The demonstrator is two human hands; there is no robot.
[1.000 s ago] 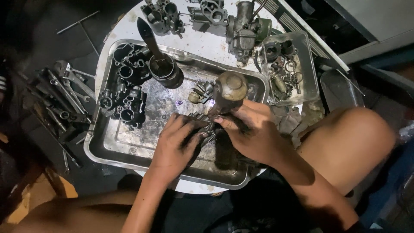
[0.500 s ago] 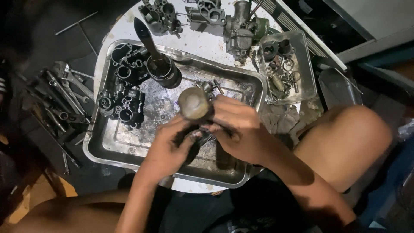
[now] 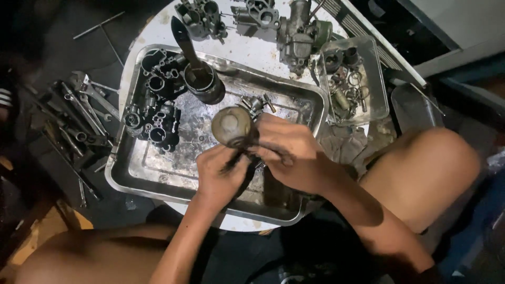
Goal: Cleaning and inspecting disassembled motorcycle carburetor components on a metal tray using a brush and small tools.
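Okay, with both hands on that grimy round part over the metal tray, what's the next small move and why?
Probably keep the round part low over the metal tray and go on working its underside. The right hand grips it, dirty face up, while the left hand presses a dark thin tool against it, so any grime should drop into the tray.

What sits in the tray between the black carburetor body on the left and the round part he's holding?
In the head view, only bare, grimy tray floor separates the black carburetor body from the held round part.
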